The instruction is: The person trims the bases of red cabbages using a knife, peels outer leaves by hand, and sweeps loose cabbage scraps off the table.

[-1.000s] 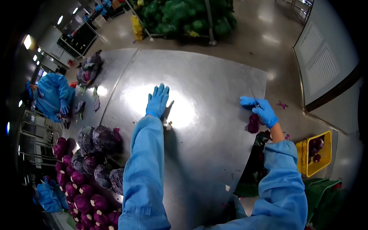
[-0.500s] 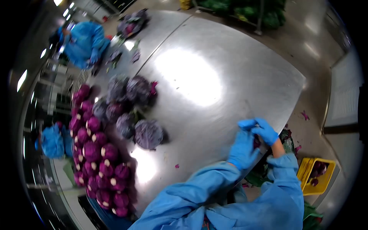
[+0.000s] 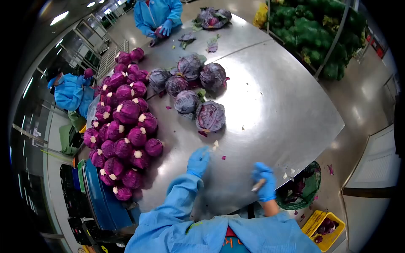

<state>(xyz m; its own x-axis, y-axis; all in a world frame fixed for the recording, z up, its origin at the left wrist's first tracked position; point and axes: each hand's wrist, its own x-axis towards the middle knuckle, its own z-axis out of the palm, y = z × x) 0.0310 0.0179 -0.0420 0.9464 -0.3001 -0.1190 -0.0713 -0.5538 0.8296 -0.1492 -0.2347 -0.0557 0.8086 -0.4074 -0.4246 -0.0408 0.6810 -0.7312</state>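
1. Blue-gloved left hand (image 3: 197,164): fingers extended and close together, nothing seen in them, pointing towards 1 o'clock (12 being the top of the view). Contact with the steel table (image 3: 291,126) cannot be told.
2. Unpeeled cabbage (image 3: 210,116): rests on the table between 12 and 1 o'clock from the left fingertips, near but not touching; roundish, no clear long axis. The left hand is the nearer.
3. Gloved right hand (image 3: 265,182): fingers curled round a brown handle (image 3: 257,185), slightly blurred, its long axis running from 2 to 8 o'clock; the unpeeled cabbage lies towards 11 o'clock, well apart.
4. Pale scrap (image 3: 216,144): between 1 and 2 o'clock from the left hand.
5. Cabbage pile (image 3: 123,147), pale stems showing: between 9 and 10 o'clock from the left hand.
6. Green net (image 3: 311,197): between 3 and 4 o'clock from the right hand.
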